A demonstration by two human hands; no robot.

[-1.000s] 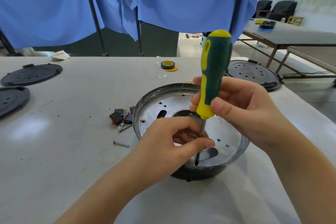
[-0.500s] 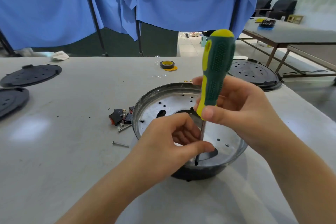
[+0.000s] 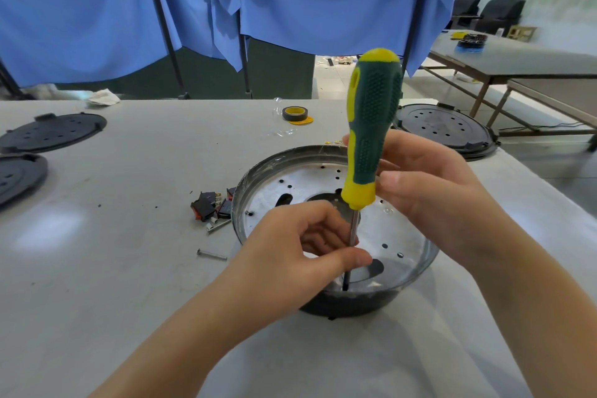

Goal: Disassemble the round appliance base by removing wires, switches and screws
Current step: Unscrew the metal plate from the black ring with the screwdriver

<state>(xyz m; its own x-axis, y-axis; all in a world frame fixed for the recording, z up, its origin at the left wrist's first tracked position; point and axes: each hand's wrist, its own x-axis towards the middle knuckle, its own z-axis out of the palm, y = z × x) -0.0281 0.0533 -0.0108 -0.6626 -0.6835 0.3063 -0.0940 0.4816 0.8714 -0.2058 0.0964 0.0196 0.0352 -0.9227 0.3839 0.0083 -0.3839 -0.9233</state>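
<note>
The round appliance base (image 3: pixel 400 229), a shallow metal dish with a holed silver floor, sits on the grey table (image 3: pixel 135 191). A green and yellow screwdriver (image 3: pixel 371 126) stands nearly upright in it, its tip down at the near inner edge. My right hand (image 3: pixel 429 191) grips the lower handle. My left hand (image 3: pixel 300 255) pinches the steel shaft between thumb and fingers, low inside the dish. Removed black rocker switches (image 3: pixel 210 207) and two loose screws (image 3: pixel 211 255) lie on the table just left of the base.
Black round covers lie at the far left (image 3: pixel 51 132), the left edge (image 3: pixel 16 174) and behind my right hand (image 3: pixel 449 129). A roll of yellow and black tape (image 3: pixel 294 114) sits at the back. Blue cloth hangs behind the table; another table stands at the right.
The screwdriver handle has twisted a little in my right hand, whose fingers shifted their grip. My left hand stays on the shaft. The tip stays at the same spot.
</note>
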